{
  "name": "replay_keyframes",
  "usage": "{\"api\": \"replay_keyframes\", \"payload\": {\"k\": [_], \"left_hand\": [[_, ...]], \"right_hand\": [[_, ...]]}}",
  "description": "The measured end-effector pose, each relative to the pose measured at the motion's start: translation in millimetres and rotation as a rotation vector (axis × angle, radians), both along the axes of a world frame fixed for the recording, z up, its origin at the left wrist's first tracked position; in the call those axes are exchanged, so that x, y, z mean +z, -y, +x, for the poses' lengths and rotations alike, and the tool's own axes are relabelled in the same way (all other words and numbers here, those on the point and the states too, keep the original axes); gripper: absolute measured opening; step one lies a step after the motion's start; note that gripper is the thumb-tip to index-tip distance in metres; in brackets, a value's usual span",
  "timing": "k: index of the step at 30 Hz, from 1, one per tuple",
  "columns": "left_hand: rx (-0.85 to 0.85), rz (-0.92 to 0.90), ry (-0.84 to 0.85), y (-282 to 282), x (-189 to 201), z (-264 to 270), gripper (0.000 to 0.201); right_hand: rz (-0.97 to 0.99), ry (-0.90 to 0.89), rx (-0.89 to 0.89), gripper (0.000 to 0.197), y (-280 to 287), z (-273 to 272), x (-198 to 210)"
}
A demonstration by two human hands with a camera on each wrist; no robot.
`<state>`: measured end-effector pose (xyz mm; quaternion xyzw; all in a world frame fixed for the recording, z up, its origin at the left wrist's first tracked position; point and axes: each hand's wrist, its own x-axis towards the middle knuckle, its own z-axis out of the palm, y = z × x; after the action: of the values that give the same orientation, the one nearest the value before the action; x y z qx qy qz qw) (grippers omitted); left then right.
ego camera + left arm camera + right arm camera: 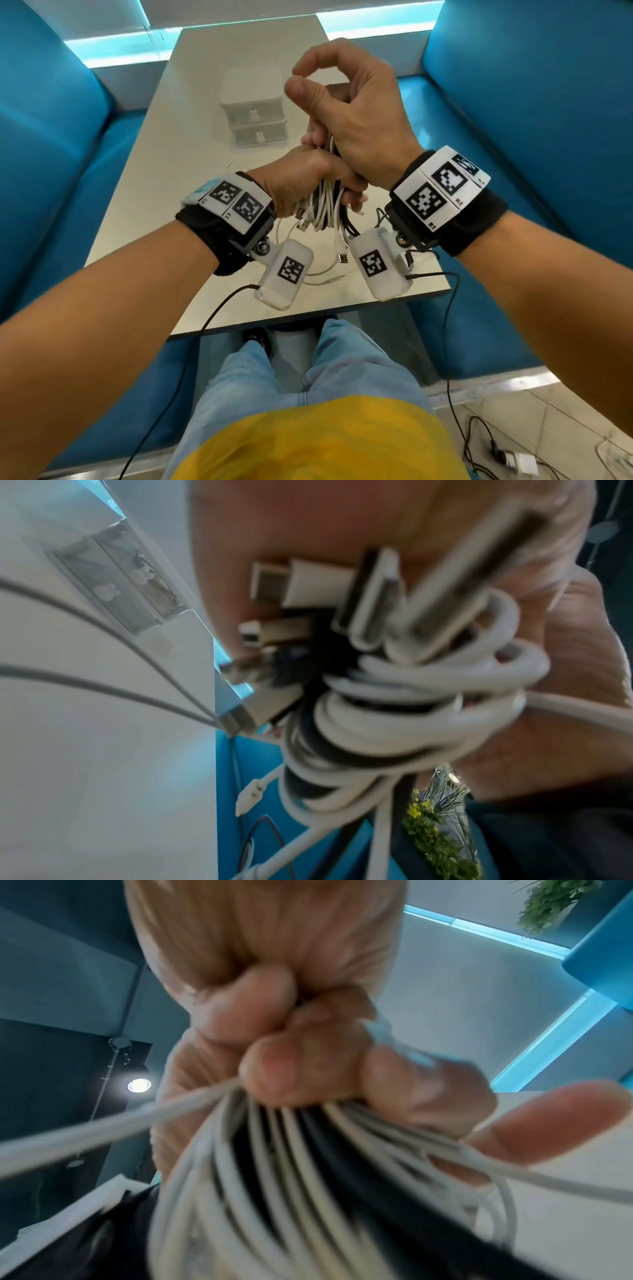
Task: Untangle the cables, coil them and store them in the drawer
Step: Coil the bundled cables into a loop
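Note:
A bundle of white and black cables (329,202) is held upright above the table, between both hands. My left hand (318,178) grips its lower part, and several plug ends (301,219) hang out below the fist. My right hand (342,102) has its lower fingers curled round the top of the bundle, with thumb and forefinger raised and bent above it. In the left wrist view the coiled loops and plugs (394,710) fill the palm. In the right wrist view the fingers (270,1069) clamp the fanned strands (274,1164). The white two-drawer unit (253,109) stands behind, drawers shut.
A loose white cable (322,274) lies on the white table (178,171) near its front edge. Blue padded seats (51,137) flank the table on both sides. A dark object shows partly behind my right hand. More cables and a white adapter (513,460) lie on the floor at the right.

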<state>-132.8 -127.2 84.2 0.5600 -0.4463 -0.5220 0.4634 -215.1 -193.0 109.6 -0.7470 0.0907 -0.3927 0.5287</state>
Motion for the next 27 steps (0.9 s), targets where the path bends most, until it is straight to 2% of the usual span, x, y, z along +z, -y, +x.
{"api": "replay_keyframes", "payload": {"k": [3,8,13,17,20,22,24,25,27], "left_hand": [[-0.006,0.018,0.058,3,-3,-1,0.003],[-0.048,0.029,0.067,7,-8,1,0.013],[-0.064,0.064,-0.16,7,-19,0,0.028],[-0.076,0.046,-0.164,6,-19,-5,0.025],[-0.019,0.05,-0.114,6,-20,-6,0.022],[0.014,0.045,-0.09,3,-21,-6,0.014],[0.055,0.018,-0.054,1,-23,-1,0.029],[0.09,0.003,-0.067,1,-24,3,0.034],[0.159,-0.039,-0.123,0,-24,11,0.024]], "right_hand": [[0.047,0.035,-0.064,0.015,0,0,-4],[0.085,0.051,-0.144,0.013,1,-1,-5],[0.063,0.081,-0.201,0.015,2,-2,-3],[0.042,0.091,-0.214,0.021,0,0,-3],[0.08,0.103,-0.214,0.03,0,1,-4],[0.116,0.019,-0.162,0.032,1,-2,-5],[0.097,-0.131,-0.105,0.032,5,-5,-7],[0.101,-0.206,-0.066,0.039,9,-7,-10],[0.156,-0.337,0.045,0.069,18,-10,-23]]}}
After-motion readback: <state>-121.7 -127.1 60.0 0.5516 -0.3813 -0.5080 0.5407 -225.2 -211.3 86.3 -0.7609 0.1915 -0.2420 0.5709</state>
